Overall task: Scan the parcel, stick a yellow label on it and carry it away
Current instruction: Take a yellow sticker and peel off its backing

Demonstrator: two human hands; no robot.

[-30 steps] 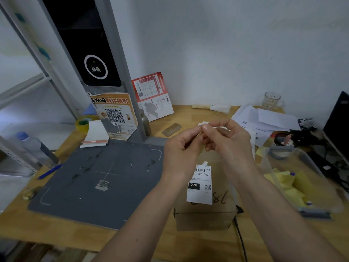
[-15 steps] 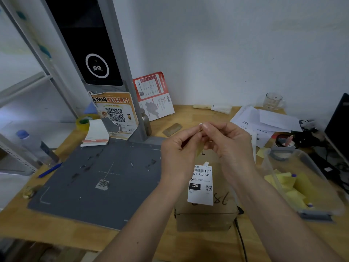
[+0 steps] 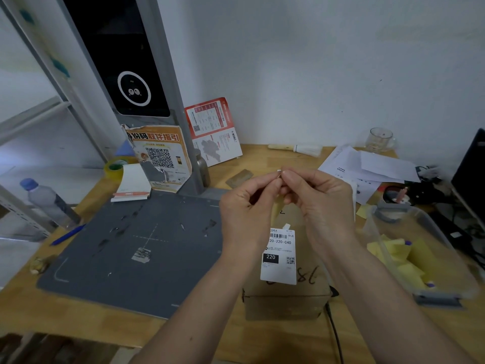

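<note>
A brown cardboard parcel (image 3: pixel 286 298) lies on the wooden table, just right of the grey scanning mat (image 3: pixel 131 245). A white shipping label (image 3: pixel 279 256) with barcode and "220" is stuck on its top. My left hand (image 3: pixel 249 214) and right hand (image 3: pixel 322 206) meet above the parcel. Their fingertips pinch a small pale yellow label (image 3: pixel 276 209) from both sides. Most of this label is hidden between my fingers. Neither hand touches the parcel.
The scanner post with its black screen (image 3: pixel 131 74) rises behind the mat. A clear plastic bin (image 3: pixel 433 295) holding yellow labels stands at the right. Loose papers (image 3: pixel 367 166), a glass mug (image 3: pixel 379 139), a water bottle (image 3: pixel 49 200) and a tape roll (image 3: pixel 114 168) ring the workspace.
Both hands stay together above the parcel, fingertips shifting slightly on the small label. The parcel has not moved.
</note>
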